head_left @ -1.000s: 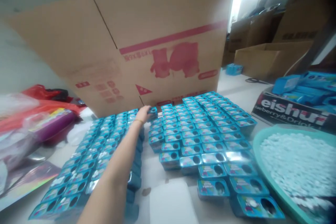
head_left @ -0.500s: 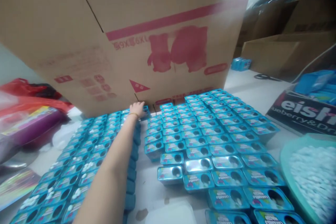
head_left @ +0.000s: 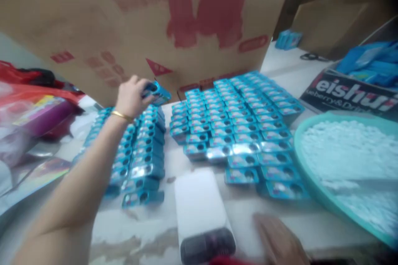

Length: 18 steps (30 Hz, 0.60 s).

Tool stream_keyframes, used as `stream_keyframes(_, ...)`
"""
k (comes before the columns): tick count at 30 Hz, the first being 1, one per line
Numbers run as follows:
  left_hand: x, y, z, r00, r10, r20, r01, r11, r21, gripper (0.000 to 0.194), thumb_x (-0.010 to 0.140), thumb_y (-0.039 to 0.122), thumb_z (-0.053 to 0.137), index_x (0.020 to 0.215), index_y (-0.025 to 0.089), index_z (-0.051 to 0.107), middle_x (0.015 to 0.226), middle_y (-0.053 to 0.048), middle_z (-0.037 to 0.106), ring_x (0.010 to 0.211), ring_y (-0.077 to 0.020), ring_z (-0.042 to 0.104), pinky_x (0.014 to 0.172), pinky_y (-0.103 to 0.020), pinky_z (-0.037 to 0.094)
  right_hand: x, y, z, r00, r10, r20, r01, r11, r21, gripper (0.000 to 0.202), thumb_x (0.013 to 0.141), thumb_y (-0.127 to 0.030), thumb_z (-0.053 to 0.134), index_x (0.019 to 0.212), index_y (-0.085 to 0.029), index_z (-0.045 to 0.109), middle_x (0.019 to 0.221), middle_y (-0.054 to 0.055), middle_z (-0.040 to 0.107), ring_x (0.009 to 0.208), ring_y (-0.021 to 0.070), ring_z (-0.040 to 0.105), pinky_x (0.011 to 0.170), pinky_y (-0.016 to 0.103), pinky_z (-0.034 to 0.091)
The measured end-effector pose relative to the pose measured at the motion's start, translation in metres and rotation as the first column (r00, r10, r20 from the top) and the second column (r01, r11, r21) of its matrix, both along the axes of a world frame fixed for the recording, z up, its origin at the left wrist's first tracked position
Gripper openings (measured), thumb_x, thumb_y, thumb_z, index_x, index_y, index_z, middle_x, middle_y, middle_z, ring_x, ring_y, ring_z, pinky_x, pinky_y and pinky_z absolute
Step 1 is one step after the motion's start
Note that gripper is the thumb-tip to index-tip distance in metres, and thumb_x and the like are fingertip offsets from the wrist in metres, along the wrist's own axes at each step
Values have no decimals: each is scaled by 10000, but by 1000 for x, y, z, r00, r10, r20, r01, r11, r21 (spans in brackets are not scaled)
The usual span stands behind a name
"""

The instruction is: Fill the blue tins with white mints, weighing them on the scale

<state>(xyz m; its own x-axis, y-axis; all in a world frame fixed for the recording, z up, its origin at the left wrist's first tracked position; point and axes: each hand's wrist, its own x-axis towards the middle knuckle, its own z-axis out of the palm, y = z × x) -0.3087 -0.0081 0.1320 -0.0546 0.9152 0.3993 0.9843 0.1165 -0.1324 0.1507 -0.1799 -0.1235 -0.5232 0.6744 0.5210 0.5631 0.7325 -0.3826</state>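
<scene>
My left hand [head_left: 133, 96] is raised above the far end of the left rows, its fingers closed round a small blue candy tin [head_left: 159, 92] with a dark round opening. That tin is tilted and clear of the others. Under the hand and forearm stand rows of like blue tins [head_left: 146, 149], partly hidden by the arm. A second, wider block of blue tins [head_left: 224, 112] stands to the right. My right hand [head_left: 280, 240] is low at the front edge, smeared by motion, near a white scale [head_left: 199, 194]; its fingers do not show clearly.
A teal basin [head_left: 298, 149] of small white candies stands at the right. Behind the tins rises a large cardboard box [head_left: 130, 29]. A black printed carton [head_left: 345, 91] with blue packs, scissors [head_left: 311, 56] and red bags [head_left: 27, 83] lie around.
My left hand has lifted the tin off the far end and drawn it back to the left. My right hand and the whole scale have come into view as the camera tilted down.
</scene>
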Motion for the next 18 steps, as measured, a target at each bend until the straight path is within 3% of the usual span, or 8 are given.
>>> stream_keyframes(2, 36, -48, 10, 986, -148, 72, 151, 988, -36, 464, 792, 516, 546, 1114, 185, 591, 995, -49, 513, 939, -215, 547, 882, -386, 425, 4, 0, -1, 994, -47, 96, 56, 995, -87, 260, 923, -246, 434, 1057, -183, 649, 961, 83, 711, 880, 222, 659, 792, 348, 537)
stream_keyframes(4, 77, -93, 3, 959, -238, 155, 261, 954, -149, 430, 803, 520, 534, 1064, 188, 616, 926, -42, 512, 889, -202, 551, 849, -372, 435, 4, 0, 0, 992, -50, 113, 65, 989, -133, 287, 916, -188, 398, 1071, -169, 639, 973, 102, 701, 910, 240, 644, 812, 381, 531)
stream_keyframes(7, 131, -149, -29, 928, -282, 244, 346, 896, -280, 342, 827, 474, 529, 1045, 230, 626, 881, -43, 549, 824, -197, 561, 799, -357, 444, 3, 3, 5, 998, -50, 45, 59, 974, -220, 345, 899, -131, 334, 1065, -179, 633, 977, 118, 682, 934, 247, 626, 842, 408, 518)
stream_keyframes(9, 156, -171, -53, 922, -277, 271, 359, 875, -324, 307, 840, 460, 532, 1043, 249, 622, 870, -44, 570, 817, -200, 565, 801, -363, 440, 3, 5, 12, 998, -55, -30, 42, 944, -327, 333, 903, -152, 330, 1057, -182, 624, 999, 125, 668, 970, 249, 613, 870, 413, 502)
stream_keyframes(11, 169, -184, -70, 921, -277, 274, 362, 869, -338, 300, 849, 461, 531, 1045, 250, 614, 876, -43, 584, 831, -202, 565, 829, -376, 432, 3, 7, 22, 986, -103, -129, 28, 874, -485, 271, 916, -229, 373, 1031, -181, 613, 1012, 125, 657, 980, 244, 604, 879, 403, 490)
stream_keyframes(13, 174, -190, -77, 920, -287, 265, 366, 871, -327, 305, 859, 459, 523, 1056, 242, 607, 904, -42, 596, 855, -201, 566, 902, -403, 410, 4, 7, 35, 945, -243, -220, 23, 717, -696, 236, 907, -340, 447, 983, -179, 602, 895, 98, 658, 849, 219, 616, 786, 367, 508)
stream_keyframes(16, 174, -199, -75, 917, -307, 256, 371, 893, -256, 363, 851, 468, 542, 1124, 232, 585, 1004, -50, 615, 942, -210, 570, 1038, -467, 319, 5, 4, 56, 811, -508, -291, -135, 322, -937, 291, 817, -451, 596, 882, -168, 595, 713, 38, 626, 636, 158, 586, 614, 297, 500)
stream_keyframes(18, 171, -211, -72, 915, -284, 287, 335, 931, -146, 402, 835, 476, 567, 1148, 224, 576, 1053, -58, 618, 995, -220, 569, 1055, -470, 312, 7, -1, 68, 733, -603, -315, -325, 98, -941, 329, 714, -422, 720, 878, -159, 612, 794, 57, 671, 701, 156, 628, 658, 281, 516)
